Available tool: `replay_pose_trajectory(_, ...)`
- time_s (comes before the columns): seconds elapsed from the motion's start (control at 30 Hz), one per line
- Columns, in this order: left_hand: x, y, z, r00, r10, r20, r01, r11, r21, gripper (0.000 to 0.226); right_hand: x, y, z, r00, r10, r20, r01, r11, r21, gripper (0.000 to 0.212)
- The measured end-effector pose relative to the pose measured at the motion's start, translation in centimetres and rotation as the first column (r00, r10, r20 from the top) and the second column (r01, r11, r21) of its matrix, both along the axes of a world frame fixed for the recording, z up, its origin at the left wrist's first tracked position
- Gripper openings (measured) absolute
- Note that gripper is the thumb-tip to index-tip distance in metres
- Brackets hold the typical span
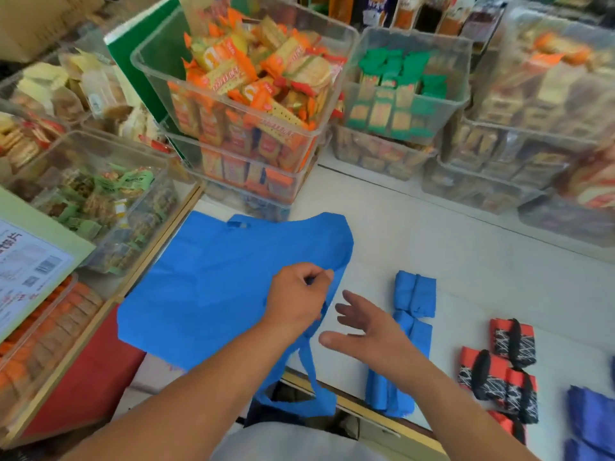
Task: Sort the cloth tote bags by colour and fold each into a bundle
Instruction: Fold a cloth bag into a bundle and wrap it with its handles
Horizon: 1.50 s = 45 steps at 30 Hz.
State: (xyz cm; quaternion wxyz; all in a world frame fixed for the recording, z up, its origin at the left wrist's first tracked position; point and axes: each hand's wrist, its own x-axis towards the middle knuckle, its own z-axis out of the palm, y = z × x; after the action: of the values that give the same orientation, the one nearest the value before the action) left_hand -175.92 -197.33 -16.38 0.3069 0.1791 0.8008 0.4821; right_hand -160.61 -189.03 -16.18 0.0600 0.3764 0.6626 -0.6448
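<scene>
Blue tote bag (206, 287), plain and unfolded, lies flat; left hand (296, 304) pinches its edge, right hand (369, 327) splayed.

White printed sheet (23, 281) at the left edge, large dark Chinese characters at its top, last one seemingly 片, rest blurred, small barcodes (46, 265) beside, orange snack packets (229, 74) upper centre, lettering illegible

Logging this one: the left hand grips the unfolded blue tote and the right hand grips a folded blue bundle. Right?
Not quite. In the head view the right hand is open, gripping nothing, near the folded blue bundles. The left hand does grip the unfolded blue tote.
</scene>
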Motion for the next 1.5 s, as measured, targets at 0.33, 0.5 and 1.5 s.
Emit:
replay_pose_trajectory(0.33,0.9,6.5,4.8,0.968,0.001,0.25,-0.057,0.975,0.217,0.024,1.7,5.8,2.3,0.944,-0.318,-0.085,0.329,0.911,0.25,0.019)
replay_pose_trajectory(0.5,0.8,7.6,5.2,0.969,-0.086,0.23,0.031,0.972,0.234,0.011,0.0,7.5,2.7,0.989,-0.136,0.057,0.133,0.99,0.052,0.062)
replay_pose_trajectory(1.5,0.3,-13.2,-17.1,0.501,-0.753,-0.427,0.66,0.651,-0.375,0.014,-6.2,2.1,-8.8,0.932,-0.353,0.078,0.288,0.856,0.43,0.028)
